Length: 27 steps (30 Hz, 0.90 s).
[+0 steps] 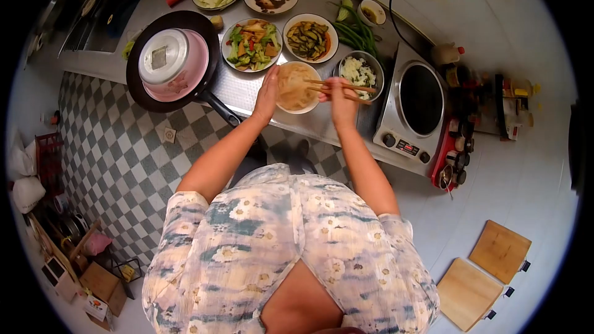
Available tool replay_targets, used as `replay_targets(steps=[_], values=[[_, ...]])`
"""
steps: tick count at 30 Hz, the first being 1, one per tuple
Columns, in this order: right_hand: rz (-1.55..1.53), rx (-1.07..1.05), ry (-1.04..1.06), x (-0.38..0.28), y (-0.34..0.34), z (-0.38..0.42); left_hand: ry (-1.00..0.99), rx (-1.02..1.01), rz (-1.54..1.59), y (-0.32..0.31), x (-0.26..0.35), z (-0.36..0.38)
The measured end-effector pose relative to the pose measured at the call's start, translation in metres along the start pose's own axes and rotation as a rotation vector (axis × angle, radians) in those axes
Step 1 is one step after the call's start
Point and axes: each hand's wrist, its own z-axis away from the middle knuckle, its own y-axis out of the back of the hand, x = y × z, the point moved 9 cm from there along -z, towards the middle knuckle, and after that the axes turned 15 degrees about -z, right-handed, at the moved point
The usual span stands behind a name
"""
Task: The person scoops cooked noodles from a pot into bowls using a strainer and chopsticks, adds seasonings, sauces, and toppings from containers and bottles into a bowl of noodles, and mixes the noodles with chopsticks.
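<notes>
My right hand (341,100) is closed around a pair of wooden chopsticks (356,90), whose tips reach over a white bowl (296,111). Inside the bowl is a pale, brownish food (294,83) that looks like noodles or strips in liquid. Against the bowl's left side rests my left hand (267,96), fingers stretched out and nothing gripped. Just right of the bowl stands a metal bowl (378,73) of chopped white and green food. Behind are a plate of broccoli stir-fry (250,44) and a plate of cooked green vegetable pieces (309,38).
A black frying pan (139,96) holding a pink basin and metal lid overhangs the counter's front edge at left. An induction cooker (396,114) stands at right, with a red rack of jars (455,161) beyond. Green peppers (357,32) and more plates line the back.
</notes>
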Motion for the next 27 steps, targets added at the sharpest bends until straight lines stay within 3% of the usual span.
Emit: replay_targets(steps=[4, 7, 8, 11, 12, 15, 17, 18, 19, 21, 23, 27], values=[[0.242, -0.207, -0.074, 0.007, -0.025, -0.01, 0.029, 0.007, 0.046, 0.003, 0.003, 0.002], [0.348, -0.15, -0.06, -0.012, -0.021, -0.032, -0.011, -0.039, -0.093, 0.004, 0.009, 0.007], [0.174, -0.161, -0.013, 0.002, -0.028, -0.03, -0.021, -0.038, -0.122, 0.003, 0.01, 0.008], [0.502, -0.379, 0.279, 0.0, -0.052, -0.012, -0.058, -0.048, -0.172, 0.002, 0.001, 0.009], [0.343, -0.284, 0.011, 0.004, -0.04, -0.016, -0.071, -0.059, -0.166, 0.006, -0.006, 0.007], [0.335, -0.058, -0.082, -0.065, -0.012, -0.01, 0.059, -0.09, -0.068, 0.009, -0.027, 0.004], [0.166, 0.014, -0.118, -0.048, 0.009, 0.002, 0.167, -0.143, 0.02, 0.002, -0.049, -0.001], [0.12, 0.039, -0.148, -0.026, 0.015, 0.01, 0.03, -0.109, -0.278, 0.002, -0.043, -0.003], [0.073, 0.064, -0.179, 0.001, 0.02, 0.016, 0.106, -0.137, -0.154, -0.002, -0.046, 0.0], [-0.071, 0.104, -0.167, 0.041, 0.025, 0.022, 0.258, -0.194, 0.093, -0.011, -0.04, 0.011], [-0.123, 0.173, -0.126, 0.045, 0.03, 0.021, 0.369, -0.194, 0.117, -0.006, -0.02, 0.018], [0.042, 0.087, -0.005, -0.023, 0.015, 0.011, 0.369, -0.24, 0.028, -0.011, -0.013, 0.019]])
